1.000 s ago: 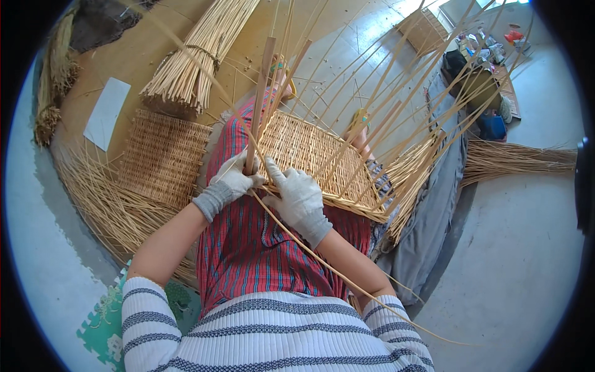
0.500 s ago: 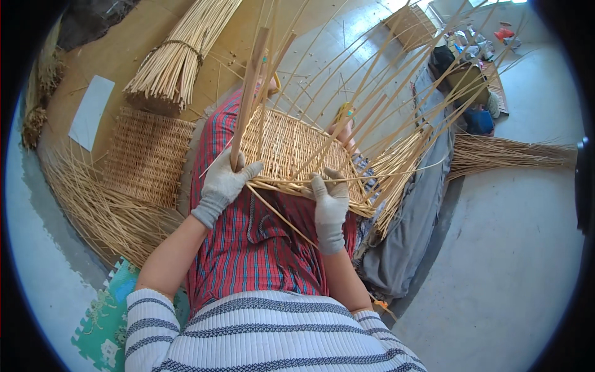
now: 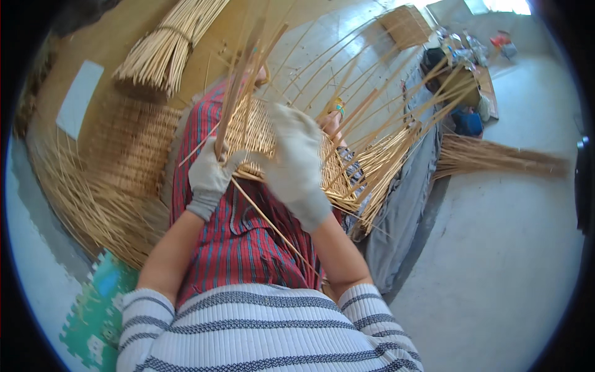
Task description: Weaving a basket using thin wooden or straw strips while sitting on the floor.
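A woven wicker basket (image 3: 251,130) in the making rests on my lap, long thin rods and flat wooden stakes (image 3: 232,93) standing up from its edges. At its near left corner, my left hand (image 3: 209,175), in a whitish knitted glove, is closed around the rim at the foot of a stake. My gloved right hand (image 3: 299,167) is raised over the middle of the weave and hides part of it. Motion smears its fingers, so I cannot see whether they hold anything. One loose rod (image 3: 273,226) slants from the rim down over my red checked apron (image 3: 248,266).
On the left lie a tied bundle of peeled rods (image 3: 164,46), another woven panel (image 3: 133,146) and loose rods (image 3: 93,201). A green foam mat (image 3: 93,310) is at lower left. To the right are grey cloth (image 3: 396,229), a rod bundle (image 3: 496,158) and a cardboard box (image 3: 406,26).
My right hand has left the near rim and risen up and leftward over the weave. My left hand keeps its place at the corner. The whole view has shifted slightly.
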Motion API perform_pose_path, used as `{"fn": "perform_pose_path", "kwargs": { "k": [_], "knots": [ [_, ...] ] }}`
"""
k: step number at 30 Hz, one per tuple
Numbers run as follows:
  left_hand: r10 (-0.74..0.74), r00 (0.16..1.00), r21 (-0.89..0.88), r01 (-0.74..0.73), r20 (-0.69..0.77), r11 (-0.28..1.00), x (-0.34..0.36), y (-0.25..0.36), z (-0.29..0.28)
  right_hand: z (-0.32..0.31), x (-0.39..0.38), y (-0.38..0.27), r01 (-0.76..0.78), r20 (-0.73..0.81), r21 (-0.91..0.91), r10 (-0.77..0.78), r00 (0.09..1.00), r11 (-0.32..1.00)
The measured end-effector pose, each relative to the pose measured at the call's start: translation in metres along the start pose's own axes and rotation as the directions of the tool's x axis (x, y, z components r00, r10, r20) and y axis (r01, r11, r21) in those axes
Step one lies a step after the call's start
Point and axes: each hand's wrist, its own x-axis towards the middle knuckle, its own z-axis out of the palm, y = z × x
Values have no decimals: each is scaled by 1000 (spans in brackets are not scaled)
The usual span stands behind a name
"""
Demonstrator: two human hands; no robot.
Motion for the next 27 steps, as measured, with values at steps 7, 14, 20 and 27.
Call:
{"fn": "perform_pose_path", "kwargs": {
  "k": [7, 14, 20, 27],
  "knots": [
    [3, 1000, 96, -5, 22, 995, 0, 6, -4, 7, -79, 30, -214, -46, -129, 210, 977, 968],
    [4, 1000, 35, -3, -22, 999, -1, 11, -1, 29, -56, 39, -130, 118, -78, 139, 983, 988],
    [10, 1000, 96, -8, -19, 995, -6, 4, -1, 50, -70, 31, -177, 192, -274, 234, 953, 945],
    [29, 999, 81, -26, -39, 996, -5, 0, 0, 27, -60, -2, -336, 413, -333, 457, 788, 881]
  ]
}}
